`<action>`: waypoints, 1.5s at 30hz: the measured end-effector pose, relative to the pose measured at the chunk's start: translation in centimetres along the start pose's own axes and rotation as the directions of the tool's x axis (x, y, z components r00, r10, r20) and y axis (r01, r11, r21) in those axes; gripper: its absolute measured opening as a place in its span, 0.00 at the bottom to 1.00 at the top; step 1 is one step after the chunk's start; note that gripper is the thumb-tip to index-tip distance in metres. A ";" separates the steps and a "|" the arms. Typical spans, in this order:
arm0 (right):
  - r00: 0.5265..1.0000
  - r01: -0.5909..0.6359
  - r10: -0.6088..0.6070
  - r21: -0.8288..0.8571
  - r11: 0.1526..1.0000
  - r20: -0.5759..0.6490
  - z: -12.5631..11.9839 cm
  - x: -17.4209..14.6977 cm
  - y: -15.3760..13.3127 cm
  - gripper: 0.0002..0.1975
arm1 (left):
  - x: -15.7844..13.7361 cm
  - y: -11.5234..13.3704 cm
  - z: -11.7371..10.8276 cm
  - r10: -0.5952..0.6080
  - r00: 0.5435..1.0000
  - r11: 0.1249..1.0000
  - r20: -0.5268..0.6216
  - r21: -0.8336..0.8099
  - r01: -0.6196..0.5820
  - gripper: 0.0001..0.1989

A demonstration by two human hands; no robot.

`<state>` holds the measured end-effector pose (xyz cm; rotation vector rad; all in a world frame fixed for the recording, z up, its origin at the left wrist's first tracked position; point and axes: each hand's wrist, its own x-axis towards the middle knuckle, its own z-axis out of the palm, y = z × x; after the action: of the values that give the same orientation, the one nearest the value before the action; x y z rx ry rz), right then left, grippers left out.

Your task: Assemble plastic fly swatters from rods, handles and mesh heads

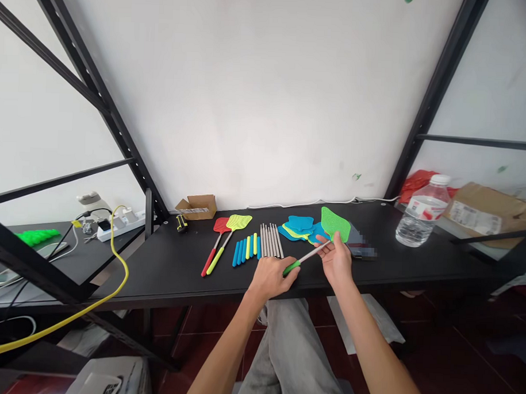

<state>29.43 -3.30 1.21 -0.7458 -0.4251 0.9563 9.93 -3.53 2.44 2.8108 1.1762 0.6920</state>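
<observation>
A green fly swatter (334, 223) is held tilted above the table's front part. My left hand (272, 276) is closed around its green handle. The fingers of my right hand (336, 260) grip the upper end of the metal rod, just below the mesh head. Behind my left hand lie several grey metal rods (270, 238) side by side. Left of them is a row of blue and yellow-green handles (247, 250). Blue and yellow-green swatter heads (300, 224) are piled behind my right hand. A red swatter (213, 250) and a yellow-green swatter (227, 244) lie farther left.
A small open cardboard box (197, 207) and a yellow-black tape measure (181, 223) sit at the back left. At the right stand a water bottle (422, 211) and a cardboard carton (482, 213). A yellow cable (124, 272) hangs across the left, near a power strip (121, 226).
</observation>
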 end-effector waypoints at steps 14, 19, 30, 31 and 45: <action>1.000 0.021 -0.021 -0.015 1.000 0.002 0.2 0.1 0.2 0.25 | 0.0 0.0 0.1 -0.001 1.000 1.000 -0.009 0.026 0.001 0.19; 1.000 0.017 -0.018 -0.032 0.999 -0.003 0.3 -0.1 0.1 0.24 | -0.1 0.0 0.1 0.002 1.000 1.000 -0.017 0.025 -0.002 0.19; 0.999 0.043 -0.042 -0.018 0.999 0.015 0.0 0.2 0.5 0.26 | -0.1 -0.2 0.3 0.003 1.000 1.000 -0.016 0.025 -0.003 0.19; 0.999 0.043 -0.043 -0.020 0.999 0.017 0.0 0.2 0.5 0.26 | -0.1 -0.2 0.3 0.003 1.000 1.000 -0.017 0.026 -0.003 0.19; 0.998 0.024 -0.023 -0.028 0.999 0.050 -0.3 0.2 0.5 0.26 | -0.1 -0.3 0.6 0.002 0.999 1.000 -0.046 0.000 -0.002 0.20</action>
<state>29.40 -3.03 0.62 -0.7430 -0.4909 0.9499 9.88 -3.32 1.80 2.8105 1.1805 0.7615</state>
